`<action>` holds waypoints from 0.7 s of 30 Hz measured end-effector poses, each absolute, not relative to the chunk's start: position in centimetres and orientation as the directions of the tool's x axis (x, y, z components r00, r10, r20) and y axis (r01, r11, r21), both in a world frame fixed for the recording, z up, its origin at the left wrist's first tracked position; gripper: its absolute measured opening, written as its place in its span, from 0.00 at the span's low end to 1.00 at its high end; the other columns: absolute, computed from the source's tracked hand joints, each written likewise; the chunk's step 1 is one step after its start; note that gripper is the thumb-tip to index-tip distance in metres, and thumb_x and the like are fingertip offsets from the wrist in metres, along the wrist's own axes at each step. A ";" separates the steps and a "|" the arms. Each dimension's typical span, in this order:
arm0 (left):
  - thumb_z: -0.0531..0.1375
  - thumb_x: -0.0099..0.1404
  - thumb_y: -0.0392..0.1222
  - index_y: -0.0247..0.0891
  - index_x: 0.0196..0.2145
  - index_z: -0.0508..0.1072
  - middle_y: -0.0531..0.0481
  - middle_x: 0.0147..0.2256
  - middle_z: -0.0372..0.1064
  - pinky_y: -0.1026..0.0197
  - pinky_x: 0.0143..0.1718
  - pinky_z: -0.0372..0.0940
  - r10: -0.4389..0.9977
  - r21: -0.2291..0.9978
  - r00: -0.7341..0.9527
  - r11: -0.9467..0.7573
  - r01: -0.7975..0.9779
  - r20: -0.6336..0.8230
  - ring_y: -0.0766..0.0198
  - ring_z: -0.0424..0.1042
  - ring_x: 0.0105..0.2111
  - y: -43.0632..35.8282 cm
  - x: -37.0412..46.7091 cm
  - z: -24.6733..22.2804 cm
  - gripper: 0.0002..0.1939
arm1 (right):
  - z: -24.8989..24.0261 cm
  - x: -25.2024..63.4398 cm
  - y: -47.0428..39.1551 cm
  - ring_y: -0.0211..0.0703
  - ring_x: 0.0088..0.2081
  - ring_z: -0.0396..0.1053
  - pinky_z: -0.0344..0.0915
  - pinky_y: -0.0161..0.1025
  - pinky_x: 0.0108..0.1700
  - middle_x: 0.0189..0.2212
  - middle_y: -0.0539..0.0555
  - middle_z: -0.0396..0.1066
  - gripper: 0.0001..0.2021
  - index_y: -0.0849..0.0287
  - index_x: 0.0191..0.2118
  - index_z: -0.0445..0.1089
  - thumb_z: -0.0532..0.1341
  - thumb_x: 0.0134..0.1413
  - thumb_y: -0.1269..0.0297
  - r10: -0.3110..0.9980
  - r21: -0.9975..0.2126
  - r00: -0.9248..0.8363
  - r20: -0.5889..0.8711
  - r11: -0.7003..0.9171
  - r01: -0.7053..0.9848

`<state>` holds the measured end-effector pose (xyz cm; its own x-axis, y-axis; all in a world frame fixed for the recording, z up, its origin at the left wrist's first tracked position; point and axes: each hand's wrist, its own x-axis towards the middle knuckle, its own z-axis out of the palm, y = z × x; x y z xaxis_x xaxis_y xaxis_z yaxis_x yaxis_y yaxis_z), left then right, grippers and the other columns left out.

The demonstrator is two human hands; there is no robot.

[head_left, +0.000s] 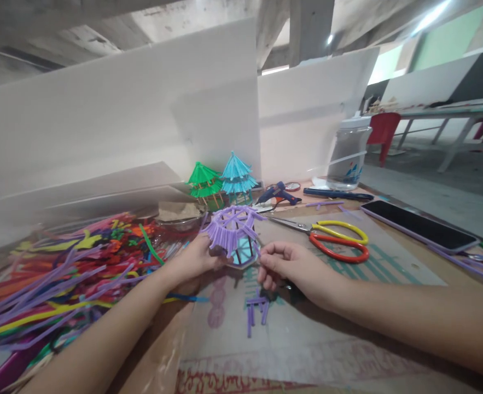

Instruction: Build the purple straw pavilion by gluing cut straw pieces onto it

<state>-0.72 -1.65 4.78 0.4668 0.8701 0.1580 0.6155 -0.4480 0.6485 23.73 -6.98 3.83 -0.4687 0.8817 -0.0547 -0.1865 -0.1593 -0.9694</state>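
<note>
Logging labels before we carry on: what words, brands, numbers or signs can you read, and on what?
No text can be read.
Near edge of the plastic sheet: red lettering, too blurred.
By the scissors: teal marks, unreadable.
Clear jar: blue-and-red logo, no legible words.
Phone: dark screen, no text visible.

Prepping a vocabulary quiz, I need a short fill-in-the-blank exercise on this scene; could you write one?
1. The left hand holds a model roofed in the colour ____.
2. The scissors have one red handle and one coloured ____.
3. A blue-roofed model stands beside another model whose roof is coloured ____.
4. In the picture, the phone lies to the ____ of the scissors.

Missing words: purple; yellow; green; right.
</note>
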 end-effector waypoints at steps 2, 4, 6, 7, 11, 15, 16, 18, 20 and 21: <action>0.65 0.58 0.48 0.37 0.43 0.73 0.46 0.43 0.75 0.54 0.50 0.67 0.855 0.578 0.465 -0.505 0.641 0.232 0.53 0.72 0.44 -1.4 -0.5 3.9 0.18 | 3.8 23.7 -7.1 0.34 0.23 0.71 0.66 0.33 0.29 0.24 0.51 0.75 0.21 0.60 0.32 0.66 0.70 0.47 0.47 0.886 -0.971 -0.461 -0.050 -0.151 -0.185; 0.65 0.59 0.52 0.37 0.42 0.73 0.45 0.41 0.74 0.53 0.51 0.65 0.846 0.508 0.450 -0.532 0.678 0.284 0.52 0.72 0.44 -1.3 -0.2 2.9 0.18 | 3.8 23.7 -7.2 0.34 0.23 0.70 0.66 0.33 0.29 0.24 0.51 0.75 0.21 0.60 0.31 0.66 0.69 0.48 0.47 0.891 -0.974 -0.453 -0.032 -0.130 -0.187; 0.62 0.61 0.55 0.37 0.41 0.73 0.45 0.38 0.74 0.52 0.50 0.65 0.847 0.443 0.431 -0.531 0.722 0.312 0.52 0.72 0.42 -1.2 0.1 2.2 0.19 | 3.8 23.7 -7.3 0.34 0.23 0.70 0.65 0.33 0.29 0.24 0.50 0.74 0.20 0.60 0.32 0.66 0.69 0.49 0.47 0.898 -0.975 -0.441 -0.009 -0.107 -0.197; 0.61 0.62 0.56 0.37 0.41 0.73 0.44 0.38 0.74 0.52 0.50 0.65 0.846 0.412 0.424 -0.529 0.742 0.323 0.52 0.72 0.42 -1.2 0.2 1.9 0.19 | 3.8 23.8 -7.4 0.33 0.23 0.70 0.65 0.33 0.28 0.24 0.50 0.74 0.20 0.60 0.32 0.65 0.69 0.49 0.48 0.903 -0.974 -0.429 0.002 -0.096 -0.207; 0.60 0.63 0.57 0.36 0.40 0.73 0.42 0.41 0.73 0.51 0.47 0.66 0.814 0.336 0.418 -0.557 0.760 0.404 0.52 0.71 0.42 -1.1 0.3 1.4 0.20 | 4.0 23.8 -7.4 0.32 0.23 0.68 0.65 0.31 0.28 0.23 0.49 0.73 0.18 0.60 0.32 0.66 0.69 0.50 0.50 0.920 -0.969 -0.392 0.022 -0.078 -0.236; 0.59 0.64 0.58 0.37 0.34 0.73 0.45 0.33 0.73 0.52 0.44 0.67 0.748 0.260 0.476 -0.628 0.733 0.463 0.53 0.73 0.38 -1.0 0.3 1.7 0.19 | 4.1 23.8 -7.1 0.32 0.23 0.68 0.64 0.31 0.27 0.23 0.49 0.73 0.16 0.59 0.31 0.66 0.68 0.53 0.53 0.924 -0.968 -0.381 0.042 -0.057 -0.245; 0.59 0.65 0.58 0.37 0.34 0.73 0.45 0.32 0.74 0.52 0.45 0.67 0.731 0.238 0.489 -0.643 0.728 0.477 0.53 0.73 0.37 -1.0 0.3 1.8 0.19 | 4.2 23.7 -7.0 0.32 0.23 0.68 0.64 0.31 0.27 0.23 0.49 0.73 0.15 0.59 0.31 0.66 0.68 0.53 0.53 0.923 -0.968 -0.381 0.047 -0.051 -0.244; 0.59 0.65 0.56 0.37 0.33 0.74 0.44 0.34 0.75 0.51 0.47 0.67 0.695 0.191 0.509 -0.667 0.720 0.508 0.53 0.74 0.39 -1.0 0.4 1.9 0.18 | 4.3 23.7 -6.8 0.32 0.23 0.68 0.64 0.32 0.28 0.23 0.49 0.74 0.14 0.59 0.31 0.66 0.68 0.53 0.55 0.923 -0.970 -0.383 0.049 -0.048 -0.240; 0.59 0.65 0.54 0.37 0.34 0.74 0.42 0.38 0.75 0.50 0.49 0.66 0.657 0.145 0.527 -0.689 0.710 0.538 0.51 0.74 0.43 -1.0 0.3 1.9 0.16 | 4.3 23.7 -6.7 0.33 0.23 0.69 0.65 0.32 0.28 0.23 0.49 0.74 0.13 0.59 0.31 0.66 0.68 0.54 0.56 0.923 -0.971 -0.382 0.041 -0.054 -0.235; 0.59 0.65 0.53 0.37 0.34 0.74 0.42 0.40 0.76 0.50 0.49 0.66 0.644 0.127 0.534 -0.695 0.707 0.548 0.50 0.74 0.44 -1.0 0.3 1.9 0.16 | 4.3 23.7 -6.6 0.33 0.23 0.69 0.65 0.32 0.28 0.23 0.49 0.74 0.13 0.59 0.31 0.66 0.68 0.54 0.57 0.924 -0.971 -0.380 0.037 -0.057 -0.232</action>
<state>0.31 -1.01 1.92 0.5343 0.6437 0.5479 0.7075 -0.6953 0.1268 23.67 -6.64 4.27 -0.3805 0.9241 0.0370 -0.2317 -0.0566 -0.9711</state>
